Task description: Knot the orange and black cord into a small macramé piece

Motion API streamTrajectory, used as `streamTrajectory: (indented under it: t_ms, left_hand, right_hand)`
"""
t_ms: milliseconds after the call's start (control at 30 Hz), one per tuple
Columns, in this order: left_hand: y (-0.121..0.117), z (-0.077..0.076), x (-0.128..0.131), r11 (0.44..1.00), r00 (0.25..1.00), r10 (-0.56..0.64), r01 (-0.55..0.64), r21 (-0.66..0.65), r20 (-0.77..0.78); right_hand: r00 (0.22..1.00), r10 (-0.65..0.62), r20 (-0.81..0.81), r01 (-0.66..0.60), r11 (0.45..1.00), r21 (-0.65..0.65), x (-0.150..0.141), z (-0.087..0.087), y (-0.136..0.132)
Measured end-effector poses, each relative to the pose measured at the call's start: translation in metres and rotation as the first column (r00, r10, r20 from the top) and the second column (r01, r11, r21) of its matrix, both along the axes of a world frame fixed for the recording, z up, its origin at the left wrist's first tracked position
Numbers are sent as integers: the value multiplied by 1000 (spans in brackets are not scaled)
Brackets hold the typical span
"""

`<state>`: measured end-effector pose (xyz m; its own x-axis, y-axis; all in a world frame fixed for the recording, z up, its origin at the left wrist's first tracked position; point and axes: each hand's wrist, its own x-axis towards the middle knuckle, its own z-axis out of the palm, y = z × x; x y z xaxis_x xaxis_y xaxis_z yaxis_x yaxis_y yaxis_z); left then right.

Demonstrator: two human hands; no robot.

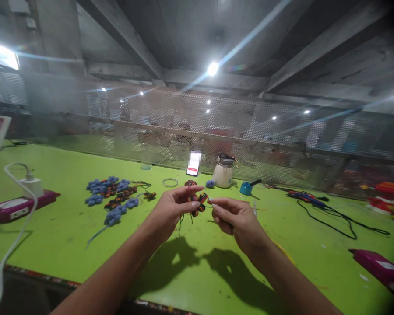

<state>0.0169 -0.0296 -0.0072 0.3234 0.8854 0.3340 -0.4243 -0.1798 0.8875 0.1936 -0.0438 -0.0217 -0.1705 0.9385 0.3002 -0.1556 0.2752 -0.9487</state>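
Note:
My left hand (180,203) pinches a small crocheted flower (198,209) in black, orange and red yarn, with dark yarn ends hanging below it. My right hand (233,214) is closed on a thin crochet hook (209,200), whose tip meets the flower's upper right edge. Both hands are raised over the green table, casting shadows on it. To the left of them lies a group of blue crocheted flowers (113,215) mixed with dark multicoloured ones (121,197). One more blue flower (210,184) sits behind my hands, beside a dark multicoloured yarn piece (191,183).
On the green table (68,245) stand a lit phone (193,164), a lidded jar (223,173) and a blue pot (246,188). A clear ring (170,182) lies nearby. Purple power strips (22,206) lie at both sides, a corded tool (307,198) at right. Perforated mesh (170,118) closes the back.

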Motion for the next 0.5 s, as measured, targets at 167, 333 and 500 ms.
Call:
streamTrajectory:
  t_ms: [167, 333, 500]
  left_hand:
    - [-1, 1, 1, 1000, 1000, 2, -2, 9, 14]
    - [-4, 4, 1, 1000, 1000, 5, -4, -18, 13]
    - [-4, 3, 2, 1000, 1000, 16, -16, -20, 2]
  right_hand:
    - [1000, 7, -10, -7, 1000, -26, 0, 0, 0]
    - [1000, -3, -8, 2, 999, -52, -1, 0, -2]
    - [1000, -4, -2, 4, 998, -60, -1, 1, -2]
